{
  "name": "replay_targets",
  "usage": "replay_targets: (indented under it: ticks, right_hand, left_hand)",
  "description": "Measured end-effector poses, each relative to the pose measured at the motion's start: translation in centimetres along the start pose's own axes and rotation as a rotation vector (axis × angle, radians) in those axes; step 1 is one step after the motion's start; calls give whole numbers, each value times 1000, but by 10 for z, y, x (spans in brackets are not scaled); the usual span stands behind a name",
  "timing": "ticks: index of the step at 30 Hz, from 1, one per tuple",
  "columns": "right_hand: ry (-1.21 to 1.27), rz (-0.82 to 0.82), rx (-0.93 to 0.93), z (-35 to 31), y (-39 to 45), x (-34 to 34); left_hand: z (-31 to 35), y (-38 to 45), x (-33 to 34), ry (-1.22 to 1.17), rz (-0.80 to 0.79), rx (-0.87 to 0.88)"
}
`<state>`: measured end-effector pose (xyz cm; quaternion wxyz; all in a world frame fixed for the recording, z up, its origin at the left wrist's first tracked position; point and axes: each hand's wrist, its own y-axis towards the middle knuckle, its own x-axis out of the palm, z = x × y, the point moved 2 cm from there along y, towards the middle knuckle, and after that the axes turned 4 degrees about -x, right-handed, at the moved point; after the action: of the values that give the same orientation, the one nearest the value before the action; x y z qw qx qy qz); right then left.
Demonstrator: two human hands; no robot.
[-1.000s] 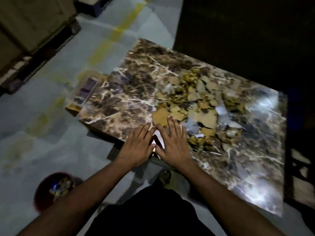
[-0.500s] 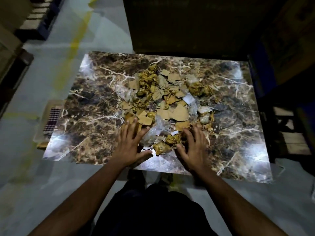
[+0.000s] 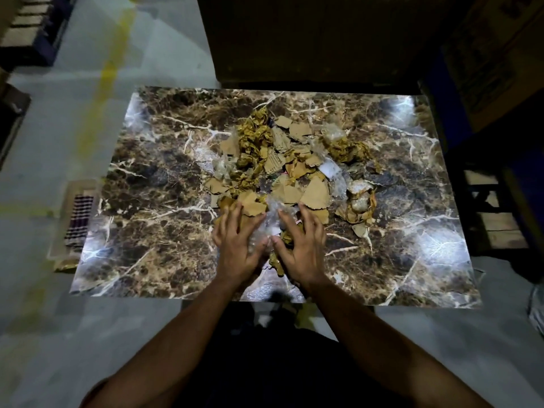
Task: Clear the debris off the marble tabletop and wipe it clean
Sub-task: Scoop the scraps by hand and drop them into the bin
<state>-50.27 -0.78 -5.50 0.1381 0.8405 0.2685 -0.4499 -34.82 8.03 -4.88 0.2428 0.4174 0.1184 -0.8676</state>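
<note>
A dim room with a smooth pale grey floor (image 3: 164,48). A worn yellow painted line (image 3: 106,72) runs across the floor from eleven o'clock toward nine o'clock. At ten o'clock, in the far corner, sits a dark pallet (image 3: 26,33) with pale slats. At twelve o'clock a large dark block (image 3: 309,36), possibly a crate or cabinet, stands in shadow. At three o'clock a dark wooden frame with pale slats (image 3: 497,219) is visible. Light falls brightest near the centre, fading to black at the edges.
</note>
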Motion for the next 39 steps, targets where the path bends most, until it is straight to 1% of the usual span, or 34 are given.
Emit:
replay_targets:
  ticks: [3, 6, 9, 13, 17, 21, 23, 25, 28, 31, 33, 35, 37, 39]
  right_hand:
    - [-19, 4, 15, -4, 0, 4]
    - [-9, 19, 23, -7, 2, 5]
    - [-1, 44, 48, -13, 5, 11]
    - [74, 85, 93, -24, 10, 26]
    - [294, 201, 19, -21, 12, 38]
    - [454, 272, 18, -27, 14, 42]
    - [516, 312, 35, -29, 15, 41]
    - [570, 313, 48, -28, 18, 40]
    - [617, 273, 50, -33, 24, 36]
    - [553, 186, 21, -35, 31, 25]
    - [464, 84, 3, -31, 32, 16]
    - [387, 18, 10, -22, 28, 9]
    - [357, 4, 42, -11, 22, -1]
    - [371, 36, 58, 0, 12, -13]
  left_hand:
    - [-8, 7, -7, 3, 19, -19]
    - [-21, 10, -9, 27, -21, 2]
    - [-21, 11, -3, -18, -54, 6]
    - [-9, 8, 10, -219, 12, -64]
    - [3, 12, 15, -443, 103, -175]
    - [23, 16, 18, -676, 140, -201]
    - [32, 17, 16, -731, 130, -196]
    - [40, 17, 13, -749, 138, -197]
    - [46, 17, 9, -771, 185, -211]
    - [49, 23, 4, -768, 167, -257]
    - [46, 27, -2, -712, 126, -252]
    - [36, 28, -3, -659, 87, -227]
    - [22, 21, 0, -547, 111, -213]
    - [12, 6, -3, -429, 175, -223]
